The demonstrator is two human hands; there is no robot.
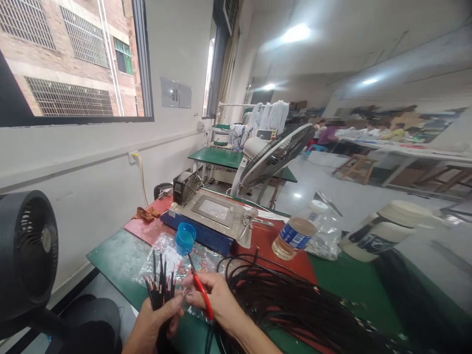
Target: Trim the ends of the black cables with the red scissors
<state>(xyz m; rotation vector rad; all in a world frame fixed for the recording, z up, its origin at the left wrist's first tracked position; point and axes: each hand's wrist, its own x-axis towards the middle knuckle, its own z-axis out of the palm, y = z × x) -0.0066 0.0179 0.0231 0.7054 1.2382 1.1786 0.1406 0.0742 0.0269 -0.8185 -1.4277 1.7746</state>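
Observation:
A bundle of black cables stands upright in my left hand, their stripped ends with reddish wires pointing up. My right hand is closed around a red-handled tool with a dark, thin tip pointing up and away. The fingertips of both hands nearly meet at small wire ends beside the bundle. Just beyond them lies a clear plastic bag with small red pieces, and a blue round container stands on it. A large pile of black cables spreads to the right of my right hand.
Behind the bag sits a blue machine with a metal top. To the right stand a bottle of liquid, a plastic bag and a beige jug. Fans stand at left and behind. People sit in the far background.

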